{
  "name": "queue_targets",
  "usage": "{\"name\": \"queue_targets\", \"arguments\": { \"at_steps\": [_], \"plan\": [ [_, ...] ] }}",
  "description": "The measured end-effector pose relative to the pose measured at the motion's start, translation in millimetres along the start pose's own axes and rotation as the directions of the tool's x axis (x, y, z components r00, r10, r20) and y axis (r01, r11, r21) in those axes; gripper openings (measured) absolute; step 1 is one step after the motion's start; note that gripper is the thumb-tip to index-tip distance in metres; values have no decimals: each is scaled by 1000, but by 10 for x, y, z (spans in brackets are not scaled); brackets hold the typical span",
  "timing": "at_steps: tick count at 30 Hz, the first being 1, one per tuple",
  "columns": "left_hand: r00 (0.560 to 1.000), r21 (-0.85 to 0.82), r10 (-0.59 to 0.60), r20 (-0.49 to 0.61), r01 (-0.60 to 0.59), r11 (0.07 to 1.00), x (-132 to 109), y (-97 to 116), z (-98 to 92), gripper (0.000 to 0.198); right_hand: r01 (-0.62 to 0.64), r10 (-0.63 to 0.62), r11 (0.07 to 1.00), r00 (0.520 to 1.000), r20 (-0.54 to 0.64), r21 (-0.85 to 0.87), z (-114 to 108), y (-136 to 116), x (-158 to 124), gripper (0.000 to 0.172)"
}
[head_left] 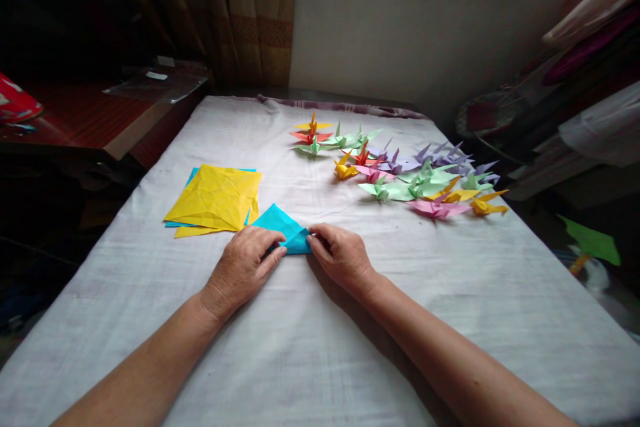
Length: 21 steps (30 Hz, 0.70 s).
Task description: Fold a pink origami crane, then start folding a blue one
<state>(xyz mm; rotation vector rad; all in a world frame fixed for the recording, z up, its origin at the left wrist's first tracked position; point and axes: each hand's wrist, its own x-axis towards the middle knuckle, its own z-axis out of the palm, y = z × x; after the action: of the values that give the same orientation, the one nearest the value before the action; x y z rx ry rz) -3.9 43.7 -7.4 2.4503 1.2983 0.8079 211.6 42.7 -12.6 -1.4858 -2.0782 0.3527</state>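
A blue sheet of paper (280, 221), folded to a triangular shape, lies on the white cloth with its peak pointing away from me. My left hand (247, 257) is closed on its left part, thumb and fingers at the near edge. At the right corner, my right hand (341, 252) pinches the paper between thumb and fingers. Just beyond my left hand is a stack of creased yellow sheets (215, 197), with blue sheets showing at its edges.
Several folded paper cranes (383, 192) in many colours stand at the back right of the cloth-covered table (320, 360). A brown side table (85, 123) at the left bears a clear plastic bag (163, 83) and a red object (17, 101). Clothes hang at the right.
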Motion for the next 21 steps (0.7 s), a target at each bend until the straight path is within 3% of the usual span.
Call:
{"name": "queue_targets", "arguments": {
  "at_steps": [7, 15, 21],
  "plan": [
    [1000, 53, -30, -9, 30, 998, 16, 40, 42, 14, 3, -12, 994, 997, -81, -110, 109, -10, 48, 20],
    [999, 87, 0, 49, -5, 996, 40, 31, 63, 12, 54, -75, 976, 993, -92, -209, 105, -23, 33, 19],
    [996, 57, -33, 84, 29, 998, 54, 34, 58, 11, 28, -37, 976, 999, -37, -217, 125, -46, 24, 52]
  ]
}}
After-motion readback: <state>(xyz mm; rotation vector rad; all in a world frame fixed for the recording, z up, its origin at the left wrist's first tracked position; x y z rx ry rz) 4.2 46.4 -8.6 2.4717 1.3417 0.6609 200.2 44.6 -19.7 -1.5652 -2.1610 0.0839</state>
